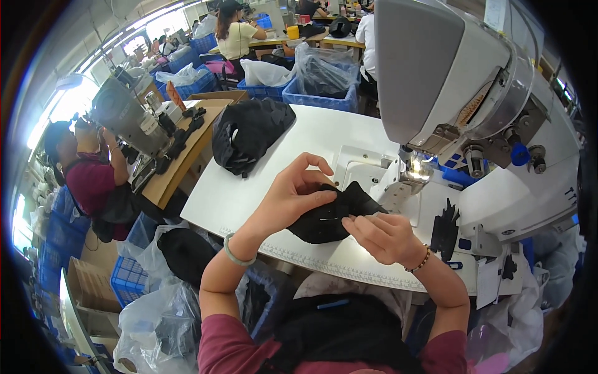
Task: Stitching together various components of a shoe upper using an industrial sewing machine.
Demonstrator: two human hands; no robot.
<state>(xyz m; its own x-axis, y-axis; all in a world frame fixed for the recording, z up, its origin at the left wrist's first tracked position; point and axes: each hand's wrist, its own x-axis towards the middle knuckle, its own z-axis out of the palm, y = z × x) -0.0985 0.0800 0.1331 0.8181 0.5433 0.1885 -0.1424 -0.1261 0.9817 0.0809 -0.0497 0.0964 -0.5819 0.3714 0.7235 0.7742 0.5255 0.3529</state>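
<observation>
A black fabric piece [321, 225], soft and folded, is held over the white table just left of the sewing machine's lit needle area [411, 168]. My left hand [293, 196] pinches its upper edge between thumb and fingers. On its right side my right hand [385, 237] grips the fabric with thumb and fingertips together. A small pale mark shows on the cloth between the hands. The folds hide whether it is a finished cap or a loose part.
The grey-white sewing machine [423, 68] fills the right side. A black fabric bundle [249, 134] lies at the table's far left, and black strips [445, 229] lie to the right. Blue crates [321, 100] stand behind. A co-worker in maroon [96, 181] sits left.
</observation>
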